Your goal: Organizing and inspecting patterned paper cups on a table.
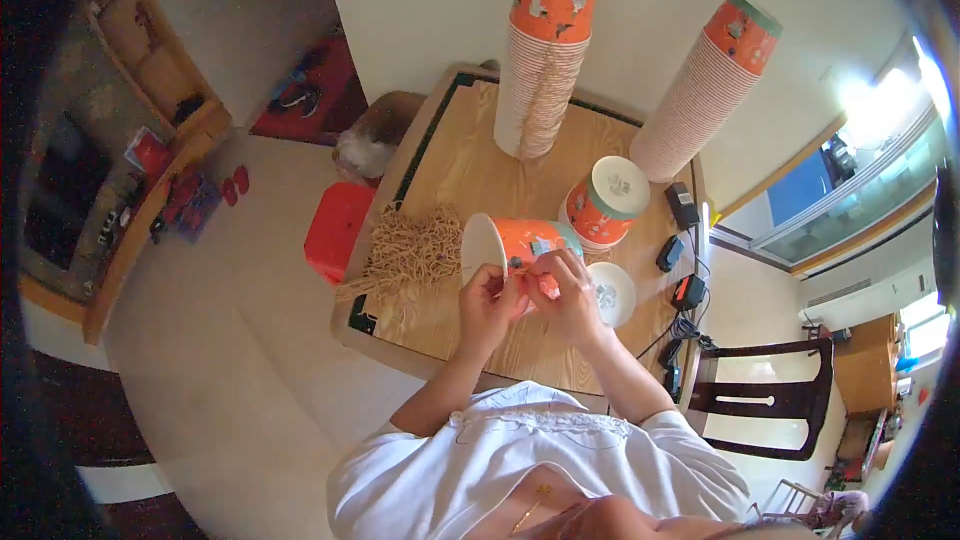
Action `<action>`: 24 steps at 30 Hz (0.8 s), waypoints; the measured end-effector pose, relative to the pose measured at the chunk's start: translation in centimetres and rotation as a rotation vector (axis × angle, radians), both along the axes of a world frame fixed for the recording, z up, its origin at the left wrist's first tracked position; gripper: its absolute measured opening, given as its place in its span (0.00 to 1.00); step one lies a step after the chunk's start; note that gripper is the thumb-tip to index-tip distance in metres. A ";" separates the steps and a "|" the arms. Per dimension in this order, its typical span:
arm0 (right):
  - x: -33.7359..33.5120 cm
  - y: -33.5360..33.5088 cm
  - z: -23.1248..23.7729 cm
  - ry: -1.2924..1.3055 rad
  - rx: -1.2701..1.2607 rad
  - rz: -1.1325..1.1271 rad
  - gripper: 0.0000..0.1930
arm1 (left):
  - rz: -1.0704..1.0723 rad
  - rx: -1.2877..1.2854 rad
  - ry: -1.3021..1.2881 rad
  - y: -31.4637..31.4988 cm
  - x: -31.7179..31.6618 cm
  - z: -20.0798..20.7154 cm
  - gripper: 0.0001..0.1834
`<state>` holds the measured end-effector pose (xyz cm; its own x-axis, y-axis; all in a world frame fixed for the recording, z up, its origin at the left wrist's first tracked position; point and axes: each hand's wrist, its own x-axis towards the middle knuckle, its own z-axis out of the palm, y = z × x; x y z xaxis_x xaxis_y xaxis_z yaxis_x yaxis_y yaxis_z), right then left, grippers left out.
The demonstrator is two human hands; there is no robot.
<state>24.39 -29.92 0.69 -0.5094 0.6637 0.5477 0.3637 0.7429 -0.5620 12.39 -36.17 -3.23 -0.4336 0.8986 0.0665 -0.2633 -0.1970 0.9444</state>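
Bare wood lines the near edge of the worktop (425, 336), where left hand (487, 312) and right hand (572, 302) each pinch fingertips together, on what I cannot tell, at a sideways orange tub (521, 234) near upturned nested tubs (594, 218).

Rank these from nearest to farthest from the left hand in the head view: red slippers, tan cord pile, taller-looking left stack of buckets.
1. Tan cord pile: on the table, left of the left hand.
2. Left stack of buckets: toward the table's far side.
3. Red slippers: on the floor, far left.
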 end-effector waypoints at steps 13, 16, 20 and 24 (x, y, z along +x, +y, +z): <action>0.0 0.7 0.1 -0.082 -0.100 0.083 0.11 | 0.099 -0.126 0.300 0.2 -0.1 0.6 0.03; -0.3 1.0 -0.4 -0.125 -0.138 -0.010 0.13 | 0.227 0.006 0.153 1.3 -0.8 -0.5 0.03; -0.1 2.7 -3.1 -0.113 -0.076 -0.161 0.15 | 0.199 -0.001 -0.070 2.3 -0.7 -0.1 0.04; -0.4 4.3 -1.6 0.056 -0.029 -0.258 0.17 | 0.163 -0.066 -0.151 3.1 -0.6 -0.1 0.04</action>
<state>24.00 -25.67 -0.93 -0.2903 0.7836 0.5493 0.5067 0.6128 -0.6064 11.78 -33.05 -3.37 -0.5740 0.8162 -0.0664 -0.3722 -0.1879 0.9090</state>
